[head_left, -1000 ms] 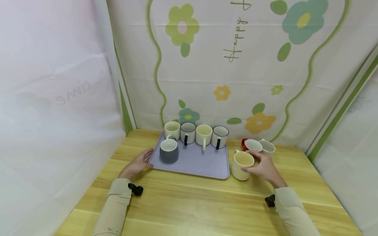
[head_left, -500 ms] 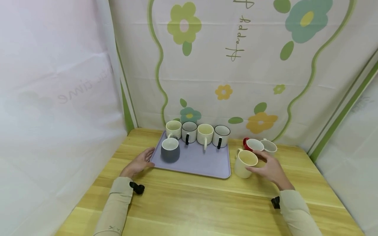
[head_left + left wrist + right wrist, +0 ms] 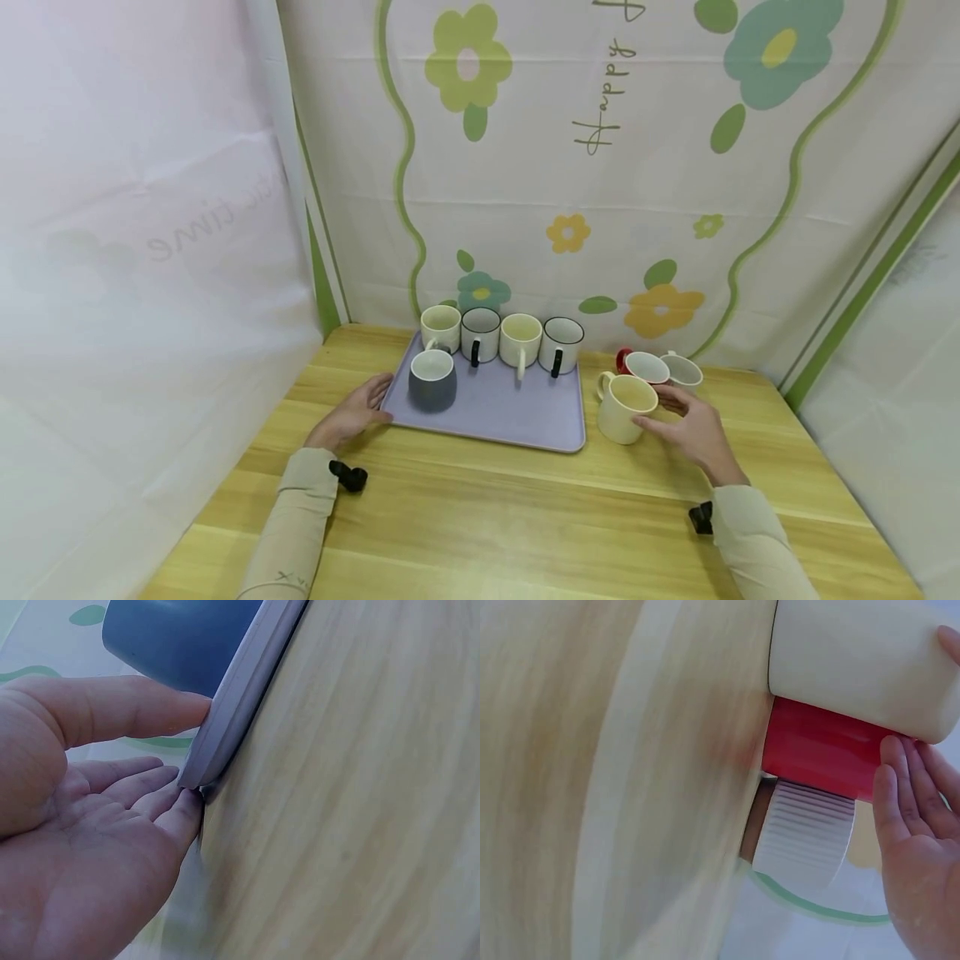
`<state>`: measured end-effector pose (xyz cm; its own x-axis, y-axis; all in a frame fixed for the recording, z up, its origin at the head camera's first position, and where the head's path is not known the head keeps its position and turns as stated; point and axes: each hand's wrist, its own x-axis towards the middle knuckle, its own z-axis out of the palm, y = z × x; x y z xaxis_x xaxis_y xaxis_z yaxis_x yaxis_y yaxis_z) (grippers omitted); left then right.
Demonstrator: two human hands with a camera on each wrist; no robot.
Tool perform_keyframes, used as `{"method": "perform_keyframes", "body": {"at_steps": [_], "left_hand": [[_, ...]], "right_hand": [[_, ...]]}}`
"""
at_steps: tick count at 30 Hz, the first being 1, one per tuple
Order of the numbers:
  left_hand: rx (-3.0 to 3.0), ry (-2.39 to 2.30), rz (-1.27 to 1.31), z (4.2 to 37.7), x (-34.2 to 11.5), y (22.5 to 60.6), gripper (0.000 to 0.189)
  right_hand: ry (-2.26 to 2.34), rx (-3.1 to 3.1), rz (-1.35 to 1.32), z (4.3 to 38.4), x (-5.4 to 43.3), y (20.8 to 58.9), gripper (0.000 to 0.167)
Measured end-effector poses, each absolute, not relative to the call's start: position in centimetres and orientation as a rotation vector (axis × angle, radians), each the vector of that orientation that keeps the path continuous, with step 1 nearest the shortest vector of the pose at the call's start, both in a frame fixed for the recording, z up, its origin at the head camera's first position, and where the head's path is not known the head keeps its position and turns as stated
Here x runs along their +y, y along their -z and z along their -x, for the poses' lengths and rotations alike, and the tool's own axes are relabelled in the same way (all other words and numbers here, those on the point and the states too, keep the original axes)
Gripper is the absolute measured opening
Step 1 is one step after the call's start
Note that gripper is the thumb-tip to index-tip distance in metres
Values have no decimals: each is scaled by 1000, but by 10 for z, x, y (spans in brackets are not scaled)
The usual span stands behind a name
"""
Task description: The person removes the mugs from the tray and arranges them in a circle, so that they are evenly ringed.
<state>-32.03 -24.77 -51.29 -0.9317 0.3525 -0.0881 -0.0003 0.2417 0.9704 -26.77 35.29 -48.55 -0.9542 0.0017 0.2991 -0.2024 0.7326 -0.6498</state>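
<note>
My left hand (image 3: pixel 351 415) is at the lilac tray's (image 3: pixel 517 417) front left corner. In the left wrist view, its thumb presses on the rim (image 3: pixel 244 682) and the fingertips meet the corner's edge from the other side. A dark grey cup (image 3: pixel 432 385) with a white inside stands on the tray near this hand. My right hand (image 3: pixel 686 425) is at the right side of an upright cream mug (image 3: pixel 624 415), handle turned to the back left. Its thumb touches the mug's side. The fingers look straight in the right wrist view, tips beside the red mug (image 3: pixel 817 746).
Along the tray's back edge, a cream mug (image 3: pixel 440 332), a black-rimmed white mug (image 3: pixel 480 335), a second cream mug (image 3: pixel 519 340) and another black-rimmed mug (image 3: pixel 561 346) stand in a row. A ribbed white mug (image 3: pixel 802 832) stands behind the red one. Flowered cloth (image 3: pixel 517 167) closes off the table's back.
The cream mug by my right hand has shifted slightly right and back. That hand has slid toward the mug's right side, its fingers straighter. My left hand keeps its place at the tray.
</note>
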Motion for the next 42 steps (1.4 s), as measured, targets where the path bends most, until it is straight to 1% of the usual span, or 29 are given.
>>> {"method": "perform_keyframes", "body": {"at_steps": [4, 8, 11, 14, 19, 27, 32, 36, 42], "left_hand": [[2231, -1735, -327, 320, -247, 513, 91], [2234, -1729, -322, 320, -247, 513, 91], [2228, -1735, -319, 320, -248, 513, 92], [2225, -1743, -316, 320, -249, 514, 92], [2214, -1750, -332, 321, -251, 516, 93], [2224, -1743, -340, 321, -250, 515, 92], [2229, -1744, -344, 323, -247, 516, 92], [2228, -1740, -327, 323, -247, 516, 92], [2226, -1743, -323, 325, -248, 519, 93]], "right_hand": [[-1041, -2664, -146, 266, 353, 479, 74], [-1042, -2656, -138, 266, 351, 463, 78], [-1049, -2658, -169, 270, 344, 451, 79], [-1089, -2638, -255, 278, 327, 441, 76], [-1113, -2592, -446, 295, 283, 437, 70], [-1186, -2626, -635, 313, 198, 441, 75], [-1268, -2663, -695, 324, 146, 447, 80], [-1303, -2650, -740, 332, 105, 455, 81], [-1316, -2631, -743, 340, 53, 466, 89]]}}
